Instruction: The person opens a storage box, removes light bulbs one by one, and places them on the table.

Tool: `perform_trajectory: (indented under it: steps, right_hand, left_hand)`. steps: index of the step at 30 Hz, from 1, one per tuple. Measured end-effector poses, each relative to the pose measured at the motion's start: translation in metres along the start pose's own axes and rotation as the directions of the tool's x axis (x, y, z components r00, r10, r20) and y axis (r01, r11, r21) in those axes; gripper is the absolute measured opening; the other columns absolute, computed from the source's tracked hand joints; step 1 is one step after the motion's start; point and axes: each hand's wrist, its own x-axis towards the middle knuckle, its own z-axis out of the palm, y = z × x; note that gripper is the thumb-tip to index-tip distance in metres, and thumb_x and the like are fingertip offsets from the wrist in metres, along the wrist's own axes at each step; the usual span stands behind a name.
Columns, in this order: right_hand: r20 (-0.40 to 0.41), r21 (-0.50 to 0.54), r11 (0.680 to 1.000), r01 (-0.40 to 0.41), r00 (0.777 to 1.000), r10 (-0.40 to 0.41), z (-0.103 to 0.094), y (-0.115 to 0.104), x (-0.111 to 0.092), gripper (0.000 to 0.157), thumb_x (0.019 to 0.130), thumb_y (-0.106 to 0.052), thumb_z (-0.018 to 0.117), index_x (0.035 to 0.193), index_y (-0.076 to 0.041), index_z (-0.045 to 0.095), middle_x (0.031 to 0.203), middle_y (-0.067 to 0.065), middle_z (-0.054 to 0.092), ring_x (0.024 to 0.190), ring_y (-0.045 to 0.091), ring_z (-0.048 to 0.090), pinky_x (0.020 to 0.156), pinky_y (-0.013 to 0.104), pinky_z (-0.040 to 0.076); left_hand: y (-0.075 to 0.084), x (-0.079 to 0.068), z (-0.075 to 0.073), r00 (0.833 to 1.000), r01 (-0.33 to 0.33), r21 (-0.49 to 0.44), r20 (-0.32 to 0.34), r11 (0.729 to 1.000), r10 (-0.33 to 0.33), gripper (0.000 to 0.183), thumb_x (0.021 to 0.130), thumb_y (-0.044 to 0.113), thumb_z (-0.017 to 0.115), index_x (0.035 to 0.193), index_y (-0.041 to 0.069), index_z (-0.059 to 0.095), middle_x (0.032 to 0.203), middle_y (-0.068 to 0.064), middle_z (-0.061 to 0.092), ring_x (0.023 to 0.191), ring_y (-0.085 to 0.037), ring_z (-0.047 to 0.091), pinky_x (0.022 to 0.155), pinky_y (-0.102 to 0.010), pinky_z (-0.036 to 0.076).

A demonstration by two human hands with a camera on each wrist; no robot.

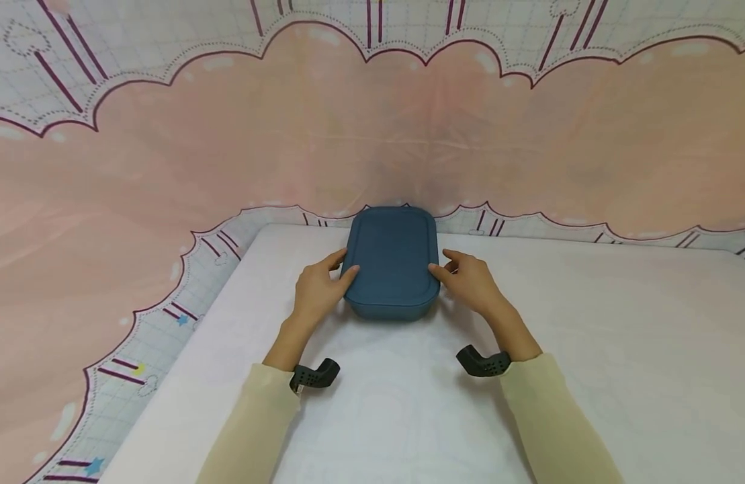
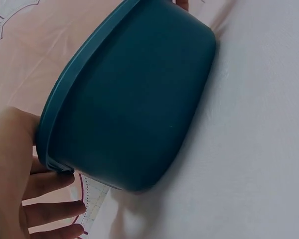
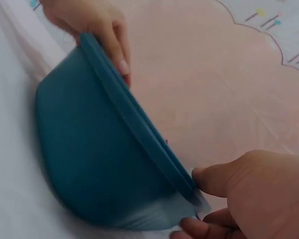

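A dark blue lidded food container (image 1: 391, 259) stands on the white table, its lid flat on top. On its left side, my left hand (image 1: 319, 289) pinches the lid's edge, thumb on top and a fingertip tucked beneath the rim. The lower fingers of that hand spread free of the wall in the left wrist view. Across from it, my right hand (image 1: 469, 281) has its thumb on the lid's right edge and its fingers curled at the rim below. The right wrist view shows the container's rim (image 3: 139, 127) between that thumb and the fingertips.
The white tabletop (image 1: 620, 349) stretches out on both sides of the container. Behind it hangs a peach cloth (image 1: 227, 154) with a scalloped, printed border. Black wrist devices (image 1: 484, 361) sit at both cuffs.
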Motion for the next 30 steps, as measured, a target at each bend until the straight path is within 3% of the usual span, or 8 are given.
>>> perform_trajectory:
  steps: [6, 13, 23, 30]
  right_hand:
    - [-0.022, 0.031, 1.0, 0.003, 1.0, -0.003, 0.007, -0.007, 0.0, 0.058, 0.095, -0.03, 0.06, 0.135, 0.01, 0.047, 0.087, 0.013, 0.063, 0.074, 0.023, 0.055, 0.065, 0.033, 0.044]
    - [-0.129, 0.008, 1.0, 0.019, 0.992, -0.018, 0.011, -0.012, 0.002, 0.047, 0.092, -0.018, 0.061, 0.127, 0.012, 0.055, 0.07, 0.007, 0.053, 0.059, 0.018, 0.047, 0.056, 0.029, 0.037]
    - [-0.192, -0.04, 0.999, -0.011, 0.981, 0.004, 0.012, -0.013, 0.002, 0.044, 0.087, -0.015, 0.058, 0.123, 0.01, 0.06, 0.072, 0.008, 0.058, 0.066, 0.022, 0.051, 0.058, 0.031, 0.039]
    - [-0.204, -0.056, 0.998, 0.0, 0.979, -0.012, 0.01, -0.017, 0.003, 0.046, 0.087, -0.017, 0.057, 0.125, 0.01, 0.058, 0.069, 0.008, 0.057, 0.061, 0.021, 0.051, 0.053, 0.03, 0.039]
  left_hand:
    - [0.0, -0.002, 0.002, 1.0, 0.001, -0.013, -0.029, 1.0, -0.001, 0.052, 0.09, 0.034, 0.066, 0.132, 0.004, 0.058, 0.115, -0.014, 0.066, 0.103, -0.033, 0.064, 0.084, -0.048, 0.05]
    - [0.005, -0.002, 0.005, 0.995, -0.061, 0.008, -0.083, 0.998, 0.061, 0.049, 0.088, 0.027, 0.068, 0.127, -0.001, 0.06, 0.11, -0.017, 0.067, 0.091, -0.034, 0.067, 0.073, -0.045, 0.053]
    - [0.006, -0.001, 0.009, 0.988, -0.086, 0.036, -0.126, 0.996, 0.09, 0.046, 0.087, 0.024, 0.067, 0.125, -0.001, 0.062, 0.108, -0.018, 0.067, 0.082, -0.032, 0.067, 0.067, -0.044, 0.051]
    - [0.008, 0.001, 0.007, 0.987, -0.092, 0.029, -0.128, 0.995, 0.095, 0.044, 0.088, 0.022, 0.065, 0.125, -0.002, 0.062, 0.109, -0.017, 0.067, 0.073, -0.03, 0.065, 0.065, -0.044, 0.051]
